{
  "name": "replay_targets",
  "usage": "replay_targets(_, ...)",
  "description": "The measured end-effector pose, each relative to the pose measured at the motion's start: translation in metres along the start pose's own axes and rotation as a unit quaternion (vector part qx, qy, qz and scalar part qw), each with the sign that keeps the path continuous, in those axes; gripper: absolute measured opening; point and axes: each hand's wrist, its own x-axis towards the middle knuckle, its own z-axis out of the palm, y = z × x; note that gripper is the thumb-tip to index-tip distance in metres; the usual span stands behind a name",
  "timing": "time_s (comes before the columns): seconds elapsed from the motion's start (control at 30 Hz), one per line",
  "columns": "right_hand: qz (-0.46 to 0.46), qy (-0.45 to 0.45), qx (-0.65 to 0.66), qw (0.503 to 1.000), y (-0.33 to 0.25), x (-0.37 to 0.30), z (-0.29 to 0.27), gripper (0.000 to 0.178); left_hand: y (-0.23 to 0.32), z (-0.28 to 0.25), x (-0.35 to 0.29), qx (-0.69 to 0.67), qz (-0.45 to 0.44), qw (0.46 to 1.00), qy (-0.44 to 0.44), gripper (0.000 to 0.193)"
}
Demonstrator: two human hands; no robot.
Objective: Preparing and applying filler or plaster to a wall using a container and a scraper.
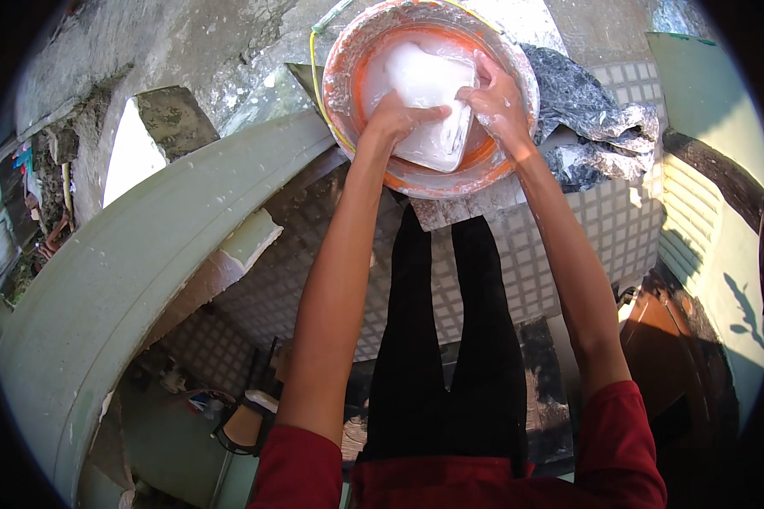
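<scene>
A round orange bucket (335, 81), its wall streaked with white residue, stands in front of my legs at the far middle. Inside it is a white, block-like piece (433, 146) with rounded corners and a shiny side; whether it is a solid block or a tub I cannot tell. My left hand (396, 120) grips its left side, thumb laid across the face. On the upper right edge, my right hand (497, 100) pinches it, fingers partly hidden behind. Bright white matter (412, 64) fills the upper part, washed out by sunlight.
Crumpled black plastic sheeting (581, 127), smeared white, lies right of the bucket. A curved pale-green ledge (170, 204) sweeps along the left, with a broken edge (250, 242). Patterned tiles (603, 220) cover the floor. A yellow-green cord (316, 68) runs beside the bucket's rim.
</scene>
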Motion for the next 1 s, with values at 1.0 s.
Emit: replay_targets(1.0,0.173,-0.008,0.38,0.909,0.019,-0.032,0.007,0.059,-0.007,0.028,-0.018,-0.096,-0.115,0.985,0.083,0.046)
